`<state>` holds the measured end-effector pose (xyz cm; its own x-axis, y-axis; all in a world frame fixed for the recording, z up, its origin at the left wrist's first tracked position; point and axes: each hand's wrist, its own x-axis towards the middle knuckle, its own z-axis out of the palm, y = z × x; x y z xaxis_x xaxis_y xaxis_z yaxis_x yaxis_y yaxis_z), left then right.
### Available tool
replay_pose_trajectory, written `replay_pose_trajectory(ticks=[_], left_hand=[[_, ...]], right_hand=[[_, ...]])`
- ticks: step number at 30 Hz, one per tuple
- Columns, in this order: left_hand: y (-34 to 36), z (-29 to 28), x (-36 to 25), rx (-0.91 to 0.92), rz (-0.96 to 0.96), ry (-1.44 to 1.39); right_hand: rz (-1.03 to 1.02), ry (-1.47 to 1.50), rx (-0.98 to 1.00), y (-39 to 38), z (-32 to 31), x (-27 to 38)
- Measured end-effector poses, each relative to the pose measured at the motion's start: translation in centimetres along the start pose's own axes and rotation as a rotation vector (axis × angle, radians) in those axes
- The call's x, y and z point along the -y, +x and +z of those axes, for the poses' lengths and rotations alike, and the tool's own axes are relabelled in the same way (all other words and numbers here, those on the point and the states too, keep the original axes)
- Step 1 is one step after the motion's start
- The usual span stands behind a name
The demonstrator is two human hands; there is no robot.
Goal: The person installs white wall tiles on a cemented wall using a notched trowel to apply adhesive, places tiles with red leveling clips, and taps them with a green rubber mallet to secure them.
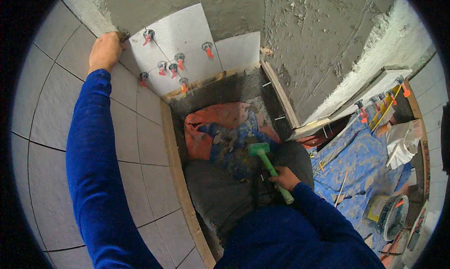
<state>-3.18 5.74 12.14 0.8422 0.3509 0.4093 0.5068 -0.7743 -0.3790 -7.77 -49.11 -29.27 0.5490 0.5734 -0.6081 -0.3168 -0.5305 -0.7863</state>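
Observation:
My left hand (105, 51) is stretched up to the corner where the tiled left wall meets the mortar-covered back wall. Its fingers are closed at the upper left edge of a white tile (176, 27), around a small dark thing I cannot make out. In my right hand (284, 178) is a green mallet (269, 168), gripped by its handle, with the head lying over my knees. Tile levelling clips with red tabs (180, 59) sit along the joints of the white tiles, several of them close together.
Wet grey mortar (309, 48) covers the wall beyond the tiles. Wooden battens (176, 189) edge the recess I sit in. To the right lie a muddy blue tarp (347, 163), a bucket (386, 215), a white bag (401, 144) and another tile edge with red clips (363, 114).

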Motion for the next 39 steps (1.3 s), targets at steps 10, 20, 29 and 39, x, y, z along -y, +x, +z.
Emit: replay_pose_trajectory(ticks=[10,20,29,39], left_hand=[[-0.3,0.0,-0.2,-0.015,-0.002,0.010],[0.1,0.6,0.5,-0.028,0.046,-0.010],[0.0,0.7,0.3,-0.075,0.121,-0.042],[-0.8,0.1,-0.8,-0.058,0.054,-0.008]], right_hand=[[-0.127,-0.179,-0.043,0.7,0.1,-1.5],[-0.154,-0.267,-0.097,-0.3,0.1,0.0],[-0.117,-0.217,-0.091,-0.1,-0.2,-0.7],[-0.176,-0.253,-0.119,0.8,0.0,-1.7]])
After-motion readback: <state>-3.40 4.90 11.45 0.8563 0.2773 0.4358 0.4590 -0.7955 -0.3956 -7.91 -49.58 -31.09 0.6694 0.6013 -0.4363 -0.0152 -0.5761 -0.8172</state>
